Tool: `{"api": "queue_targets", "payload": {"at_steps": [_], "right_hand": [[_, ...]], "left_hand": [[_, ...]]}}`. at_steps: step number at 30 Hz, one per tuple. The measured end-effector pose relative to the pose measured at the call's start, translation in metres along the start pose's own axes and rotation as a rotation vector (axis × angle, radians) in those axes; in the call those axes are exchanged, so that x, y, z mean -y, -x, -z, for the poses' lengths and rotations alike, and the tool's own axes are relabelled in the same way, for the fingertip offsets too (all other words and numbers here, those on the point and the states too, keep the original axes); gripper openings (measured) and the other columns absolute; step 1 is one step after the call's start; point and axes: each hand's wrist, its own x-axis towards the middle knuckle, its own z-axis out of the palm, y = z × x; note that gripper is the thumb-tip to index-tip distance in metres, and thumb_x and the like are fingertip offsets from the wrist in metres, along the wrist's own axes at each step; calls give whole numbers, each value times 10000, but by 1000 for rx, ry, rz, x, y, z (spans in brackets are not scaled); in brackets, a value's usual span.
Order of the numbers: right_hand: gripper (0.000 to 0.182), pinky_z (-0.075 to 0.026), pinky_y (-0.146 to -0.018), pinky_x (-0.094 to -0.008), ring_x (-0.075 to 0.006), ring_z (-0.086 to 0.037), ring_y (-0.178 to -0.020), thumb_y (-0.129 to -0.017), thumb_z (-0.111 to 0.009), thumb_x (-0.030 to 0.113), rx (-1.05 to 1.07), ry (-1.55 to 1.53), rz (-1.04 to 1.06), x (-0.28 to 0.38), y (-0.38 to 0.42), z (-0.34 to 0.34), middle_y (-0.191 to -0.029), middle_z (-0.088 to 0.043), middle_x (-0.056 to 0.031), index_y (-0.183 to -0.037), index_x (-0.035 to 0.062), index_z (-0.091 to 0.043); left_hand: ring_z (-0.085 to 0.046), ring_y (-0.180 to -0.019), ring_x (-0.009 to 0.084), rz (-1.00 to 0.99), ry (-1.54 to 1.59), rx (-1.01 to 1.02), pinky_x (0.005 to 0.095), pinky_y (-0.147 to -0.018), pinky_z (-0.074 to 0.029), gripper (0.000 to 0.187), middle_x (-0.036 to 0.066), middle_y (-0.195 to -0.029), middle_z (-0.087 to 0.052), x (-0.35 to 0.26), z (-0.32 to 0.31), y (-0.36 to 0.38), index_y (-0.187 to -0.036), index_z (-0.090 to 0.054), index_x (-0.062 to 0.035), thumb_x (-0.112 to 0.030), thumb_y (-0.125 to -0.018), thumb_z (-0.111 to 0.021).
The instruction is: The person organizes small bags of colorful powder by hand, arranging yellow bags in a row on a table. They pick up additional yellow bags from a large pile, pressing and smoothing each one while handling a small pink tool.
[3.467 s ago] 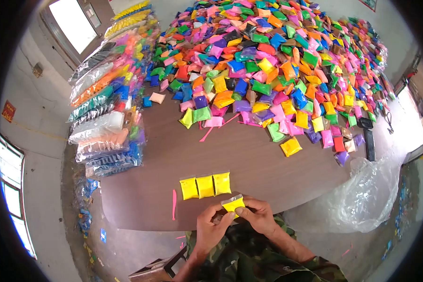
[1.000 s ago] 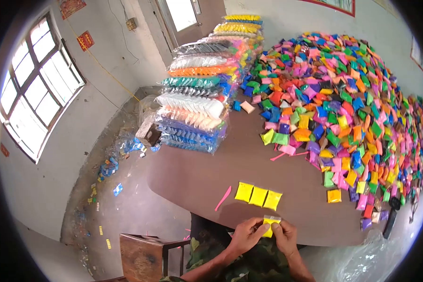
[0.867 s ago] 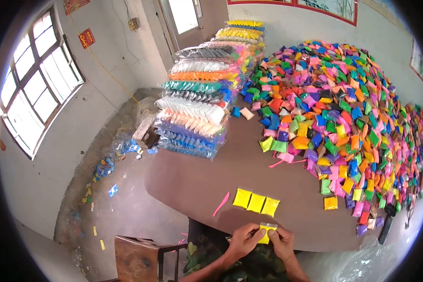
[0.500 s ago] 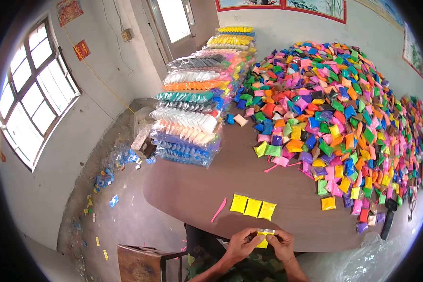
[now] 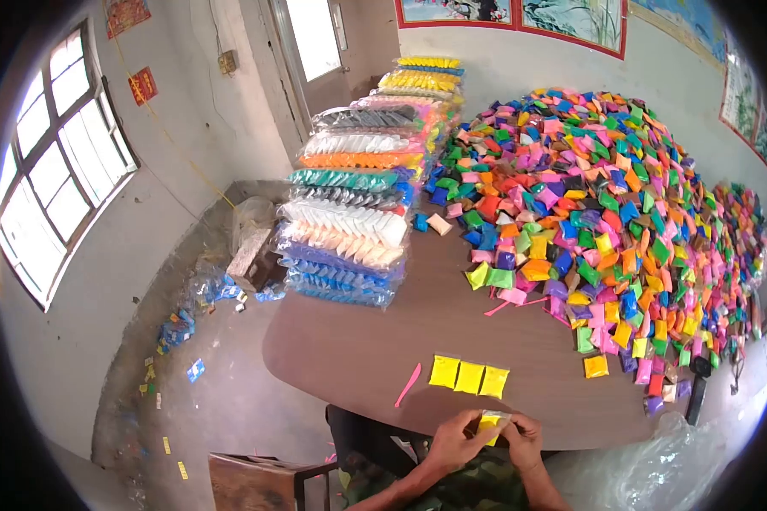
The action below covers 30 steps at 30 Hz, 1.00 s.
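Observation:
Near the front edge of the table, my left hand (image 5: pixel 457 443) and my right hand (image 5: pixel 521 439) both pinch a small yellow packet (image 5: pixel 489 427) between thumbs and fingers. Clear film shows along its top edge. Just beyond my hands, three yellow packets (image 5: pixel 470 376) lie side by side in a row on the brown table (image 5: pixel 332 341). Left of that row is a pink plastic tool (image 5: pixel 408 385), slim and flat, with one wider end.
A large heap of many-coloured packets (image 5: pixel 571 196) covers the right of the table. Clear bags of packets (image 5: pixel 345 230) are stacked at the back left. Clear plastic film (image 5: pixel 656 468) lies at the lower right, a wooden stool (image 5: pixel 256 481) at the lower left.
The view has shifted slightly. Both hands still hold the yellow packet, and its position between the fingers has altered a little. The row of three packets stays put.

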Motion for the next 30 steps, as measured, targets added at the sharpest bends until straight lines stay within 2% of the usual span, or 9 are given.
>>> {"api": "queue_targets", "payload": {"at_steps": [3, 9, 12, 15, 18, 19, 22, 26, 30], "right_hand": [[100, -506, -737, -240, -61, -608, -834, -1004, -724, 51, 28, 77, 18, 7, 1, -4, -954, -712, -10, -1023, -42, -758], [114, -512, -752, -251, -78, -621, -860, -1000, -729, 61, 72, 76, 0, 7, 5, -10, -955, -710, -22, -1028, -48, -752], [128, -512, -764, -255, -90, -624, -872, -1005, -733, 76, 89, 117, 32, 10, 5, -15, -965, -714, -26, -1042, -45, -752], [140, -512, -784, -254, -82, -621, -884, -1014, -728, 91, 93, 153, 47, 11, 5, -13, -979, -721, -23, -1058, -39, -757], [163, -503, -794, -252, -59, -601, -893, -1033, -709, 120, 70, 149, 47, 12, 1, -12, -979, -712, 8, -1071, -30, -760], [166, -500, -795, -250, -56, -596, -892, -1036, -704, 125, 50, 145, 39, 15, 0, -14, -974, -706, 16, -1073, -27, -760], [166, -480, -797, -236, -45, -571, -880, -1043, -692, 137, 6, 136, 23, 13, 2, -12, -939, -665, 44, -1058, -19, -748], [148, -468, -794, -226, -41, -553, -873, -1042, -682, 127, 19, 139, 25, 5, 0, -7, -908, -628, 54, -1025, -16, -715], [144, -493, -809, -244, -50, -570, -886, -1035, -683, 110, 81, 117, 49, 7, 2, -9, -929, -636, 41, -1086, -23, -697]], "left_hand": [[-634, -759, 75, -20, -154, 114, 309, -654, -538, 302, 87, -830, -699, 26, 8, 2, -1067, -679, 47, -230, -991, -774], [-628, -672, 196, -192, -229, 114, 380, -611, -515, 251, 156, -798, -673, 41, 23, -2, -1043, -664, 7, -220, -988, -755], [-640, -676, 255, -197, -226, 111, 396, -633, -528, 233, 182, -823, -665, 35, 29, 0, -1068, -672, -17, -218, -983, -753], [-652, -695, 222, -102, -289, 176, 394, -651, -535, 276, 175, -824, -675, 38, 31, -2, -1073, -668, 6, -231, -973, -766], [-632, -699, 175, -94, -61, 129, 388, -647, -526, 314, 154, -793, -669, 16, 30, 4, -1051, -666, 34, -245, -962, -780], [-611, -709, 135, -145, -94, 83, 374, -640, -522, 329, 135, -790, -674, 21, 26, 6, -1037, -663, 52, -243, -958, -785], [-594, -700, 133, -10, -171, 153, 359, -634, -521, 313, 134, -795, -667, 29, 23, 6, -1036, -663, 43, -233, -957, -786], [-513, -664, 134, -184, -47, -9, 353, -587, -470, 254, 119, -760, -608, 24, 12, 6, -989, -640, 47, -174, -967, -761], [-513, -645, 152, -178, -79, -18, 361, -571, -453, 195, 118, -760, -610, 22, 14, 12, -967, -635, 37, -125, -967, -743]]}}
